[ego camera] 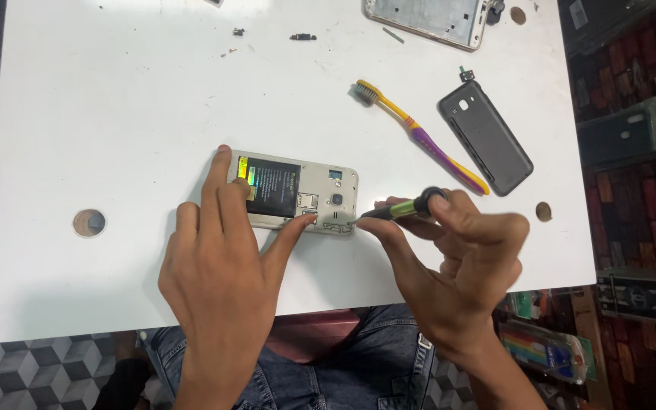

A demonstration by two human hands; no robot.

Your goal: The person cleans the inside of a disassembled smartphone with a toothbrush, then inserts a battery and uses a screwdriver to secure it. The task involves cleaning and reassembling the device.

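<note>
under your left fingers (225, 199) lies the phone (294, 191), back open, near the middle of the table (115, 137). the fingers are spread flat and the thumb presses the lower edge, it seems to stop the phone from sliding. your right hand (457, 262) is curled around a screwdriver (396, 210), with the tip at the phone's lower right corner. the wrist is bent inward. farther away are a toothbrush (419, 135), a back cover (485, 137) and a frame (428, 19).

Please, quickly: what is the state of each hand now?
Left hand: open, fingers pressing down on the opened phone.
Right hand: closed around a small screwdriver, tip at the phone's edge.
</note>
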